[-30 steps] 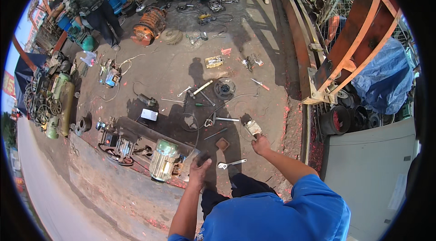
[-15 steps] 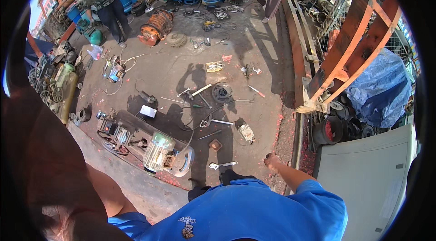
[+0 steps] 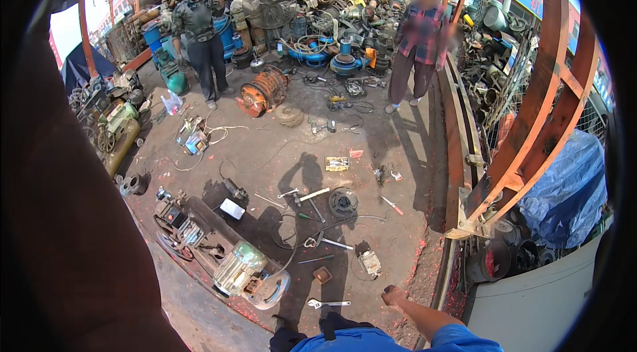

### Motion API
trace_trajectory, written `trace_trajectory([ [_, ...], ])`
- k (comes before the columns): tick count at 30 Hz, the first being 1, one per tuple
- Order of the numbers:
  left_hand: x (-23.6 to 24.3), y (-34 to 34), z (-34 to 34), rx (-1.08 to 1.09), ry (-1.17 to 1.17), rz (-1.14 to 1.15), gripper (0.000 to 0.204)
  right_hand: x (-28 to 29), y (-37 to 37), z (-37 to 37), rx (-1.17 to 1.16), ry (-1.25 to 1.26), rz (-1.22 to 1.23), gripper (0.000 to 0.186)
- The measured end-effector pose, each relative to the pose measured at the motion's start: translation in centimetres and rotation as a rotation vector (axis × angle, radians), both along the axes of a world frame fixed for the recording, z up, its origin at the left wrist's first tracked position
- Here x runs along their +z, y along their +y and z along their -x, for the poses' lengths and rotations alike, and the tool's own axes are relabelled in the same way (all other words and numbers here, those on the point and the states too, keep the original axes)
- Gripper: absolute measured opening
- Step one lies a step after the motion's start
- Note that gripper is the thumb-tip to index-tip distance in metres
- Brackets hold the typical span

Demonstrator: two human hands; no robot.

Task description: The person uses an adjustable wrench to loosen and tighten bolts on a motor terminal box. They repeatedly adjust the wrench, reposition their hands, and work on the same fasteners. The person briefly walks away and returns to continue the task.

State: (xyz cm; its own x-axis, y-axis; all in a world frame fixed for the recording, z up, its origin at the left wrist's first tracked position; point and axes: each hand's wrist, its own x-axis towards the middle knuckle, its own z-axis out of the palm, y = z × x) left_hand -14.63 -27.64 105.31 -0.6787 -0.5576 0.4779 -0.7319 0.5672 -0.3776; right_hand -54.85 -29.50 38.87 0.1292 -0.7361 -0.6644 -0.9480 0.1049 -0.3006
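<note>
Right hand (image 3: 393, 295) hangs over the bare dirty concrete ground (image 3: 371, 199), fingers loosely curled, nothing visible in it, too small to tell how closed. Left hand out of sight, can't tell its state; a blurred dark brown shape (image 3: 79, 219) fills the left side. A second ago the right hand was on the pale boxy metal part (image 3: 369, 262) and the left was beside the silver-green finned electric motor (image 3: 242, 269); now the part lies on the ground, near the right hand but apart, thin dark wire looped by it. Silver adjustable wrench (image 3: 330, 303) lies left of the hand. View has tipped up: person in a plaid shirt (image 3: 421, 40), legs only before, now shows head to foot. Containers: small rusty square tray (image 3: 322, 275) near the part, contents unclear; shallow yellowish rectangular box (image 3: 337, 163) farther out, small items inside, too small to name; dark round bucket (image 3: 476, 269) at right, red bits inside; translucent plastic bag (image 3: 171, 103) far left, contents unclear.
</note>
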Motion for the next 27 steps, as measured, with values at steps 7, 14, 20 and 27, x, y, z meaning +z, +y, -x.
trace_trajectory([
  [7, -0.6, 1.1, 0.2, -0.022, 0.033, -0.007, 0.084, -0.6, 1.7, 1.4, 0.008, -0.036, 0.06, 0.053],
  [14, -0.7, 2.4, 0.1, 0.04, 0.069, -0.022, 0.084, 0.8, 3.7, 1.2, 0.072, -0.014, 0.045, 0.049],
  [20, -0.3, 4.0, -0.3, 0.038, 0.104, 0.026, 0.084, 1.5, 3.0, 0.5, 0.039, 0.031, 0.03, 0.049],
  [27, 1.0, 16.2, -2.9, 0.048, 0.487, 0.453, 0.085, -0.1, 2.3, -4.5, 0.208, -0.099, 0.086, 0.048],
])
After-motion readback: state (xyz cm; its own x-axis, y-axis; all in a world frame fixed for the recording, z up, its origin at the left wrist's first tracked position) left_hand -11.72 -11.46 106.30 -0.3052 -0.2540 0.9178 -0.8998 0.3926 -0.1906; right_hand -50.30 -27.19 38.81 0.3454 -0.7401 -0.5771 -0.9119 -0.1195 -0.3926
